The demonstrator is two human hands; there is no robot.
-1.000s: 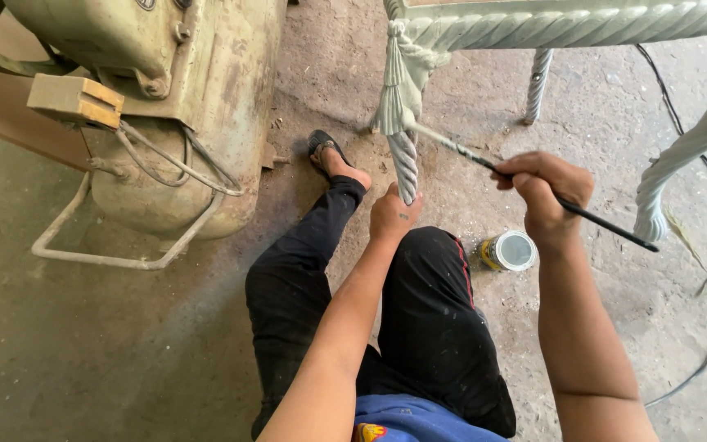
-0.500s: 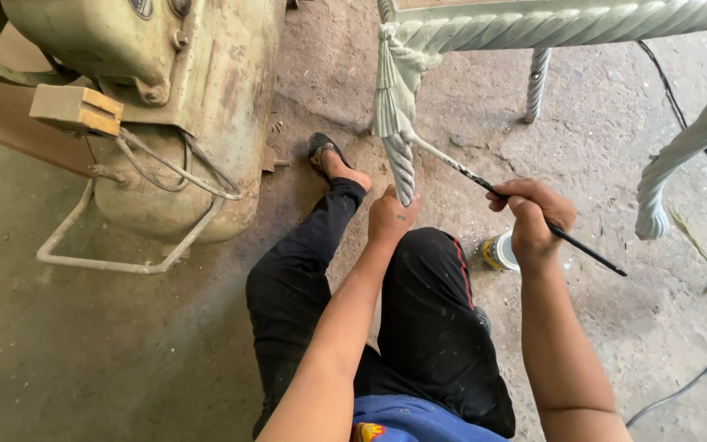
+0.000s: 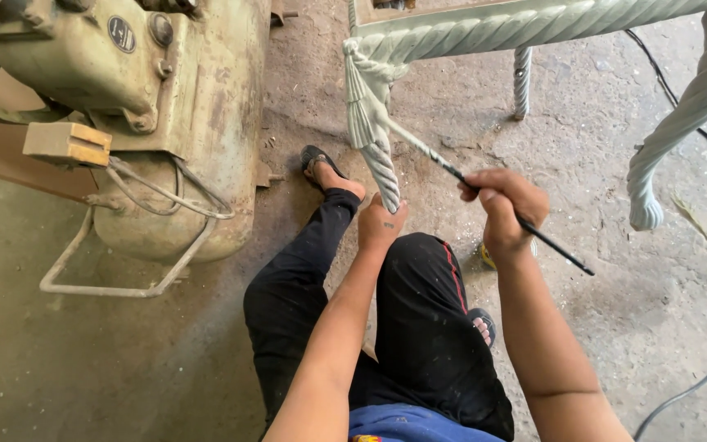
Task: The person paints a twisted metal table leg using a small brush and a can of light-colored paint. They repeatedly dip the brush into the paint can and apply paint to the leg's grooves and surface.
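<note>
My left hand grips the lower end of a pale green, rope-twisted furniture leg with a carved tassel at its top. My right hand holds a long thin black paintbrush; its tip touches the carved tassel just below the twisted rail. A small paint can stands on the floor, mostly hidden behind my right hand. I sit on the floor in black trousers, with one sandalled foot stretched out toward the leg.
A large worn green machine with cables and a bent metal frame stands to the left. Other twisted legs and a curved leg rise at the right. Black cables lie on the dusty concrete floor.
My right hand has moved left and down with the brush, now covering most of the paint can. The view has shifted slightly; my left hand keeps its grip on the leg.
</note>
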